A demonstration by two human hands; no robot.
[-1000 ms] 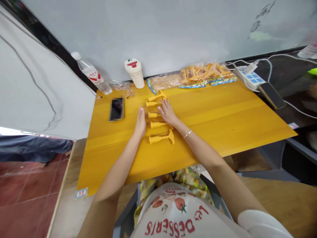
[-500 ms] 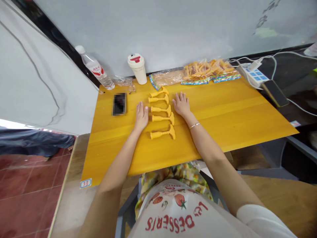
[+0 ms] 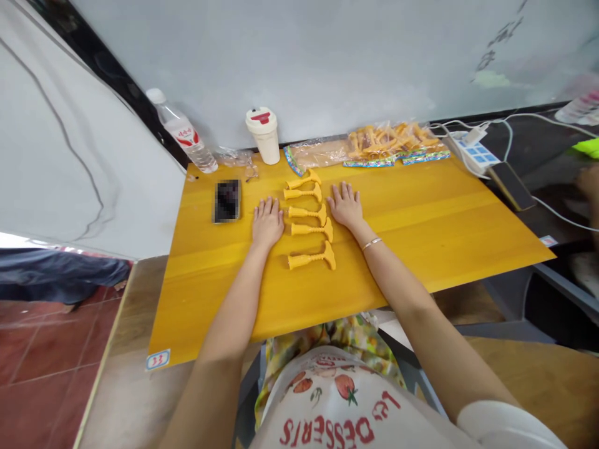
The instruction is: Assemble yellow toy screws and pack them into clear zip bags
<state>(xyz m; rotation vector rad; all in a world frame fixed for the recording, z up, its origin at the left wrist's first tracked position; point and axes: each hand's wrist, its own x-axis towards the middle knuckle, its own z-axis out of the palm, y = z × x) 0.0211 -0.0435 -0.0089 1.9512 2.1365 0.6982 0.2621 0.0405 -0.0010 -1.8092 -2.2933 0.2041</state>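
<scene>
A column of several yellow hammer-shaped plastic pieces lies on the yellow table, their curved heads to the right and hollow ends to the left. Just left of the column, my left hand rests palm down and flat, holding nothing. On the other side, my right hand also lies flat with its fingers spread, close to the heads of the upper pieces. Neither hand grips a piece. Clear plastic bags full of similar yellow pieces lie along the back edge.
At the back left stand a water bottle and a white lidded cup. A blurred-out dark phone-like object lies left of my left hand. A power strip with cables sits right. Another person's hand shows at the right edge.
My left hand has turned from partly on its side to palm down, its fingers spreading a little. The view has shifted slightly. The yellow pieces keep their arrangement.
</scene>
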